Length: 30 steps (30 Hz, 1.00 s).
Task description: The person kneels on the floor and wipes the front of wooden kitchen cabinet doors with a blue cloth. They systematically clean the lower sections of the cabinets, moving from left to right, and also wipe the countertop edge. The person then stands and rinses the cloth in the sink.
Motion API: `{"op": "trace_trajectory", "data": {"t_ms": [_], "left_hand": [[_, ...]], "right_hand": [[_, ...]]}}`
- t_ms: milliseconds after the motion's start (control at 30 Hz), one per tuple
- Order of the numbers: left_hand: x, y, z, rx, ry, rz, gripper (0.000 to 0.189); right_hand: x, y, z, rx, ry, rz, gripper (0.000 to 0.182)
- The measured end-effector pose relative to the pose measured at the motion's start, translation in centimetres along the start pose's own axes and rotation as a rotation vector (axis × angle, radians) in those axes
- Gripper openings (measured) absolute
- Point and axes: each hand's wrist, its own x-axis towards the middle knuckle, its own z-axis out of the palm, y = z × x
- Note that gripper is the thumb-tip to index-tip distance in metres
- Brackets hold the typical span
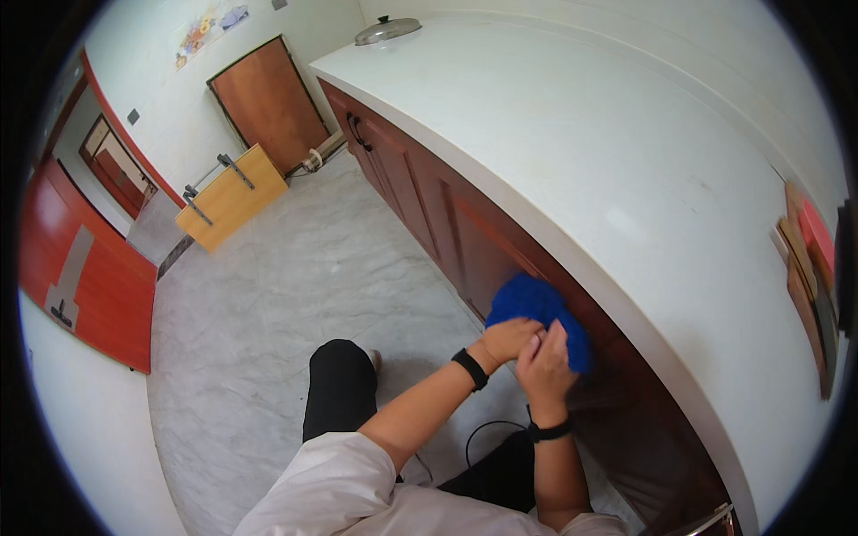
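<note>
A bright blue cloth [528, 299] is bunched up in front of the dark red-brown cabinet doors [459, 244]. Curled around its lower edge is my left hand [511, 339]. My right hand [548, 367] comes up close beside the left, fingers bent, with the cloth showing behind and to the right of it. The two hands meet at the fingers, and some fingertips are hidden. Whether the cloth presses on the door panel cannot be told.
Above the cabinet runs a white countertop [570, 127], its front edge near my right arm. A pot lid [387, 30] sits at its far end, cutting boards [801, 268] at the right. A yellow board [234, 196] with metal brackets leans near the red door [87, 268]. A black cable [477, 432] lies by my legs.
</note>
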Motion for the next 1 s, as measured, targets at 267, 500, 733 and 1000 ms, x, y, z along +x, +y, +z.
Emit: {"op": "trace_trajectory", "data": {"t_ms": [267, 500, 733, 1000], "left_hand": [[2.6, -8.3, -5.1, -0.110, 0.657, 0.021, 0.022], [1.3, -14.2, 2.2, -0.140, 0.485, 0.299, 0.012], [1.4, -18.9, -1.4, -0.341, 0.006, 0.669, 0.016], [3.5, -22.4, -3.2, -0.180, 0.142, 0.402, 0.020]], "right_hand": [[-2.8, 1.6, 2.5, -0.213, -0.179, 0.382, 0.058], [-2.6, -1.0, 5.7, -0.853, 0.086, 0.372, 0.056], [2.5, -5.4, 7.4, -0.750, 0.383, 0.472, 0.056], [6.7, -7.4, 14.4, -0.258, 0.682, 0.768, 0.071]]}}
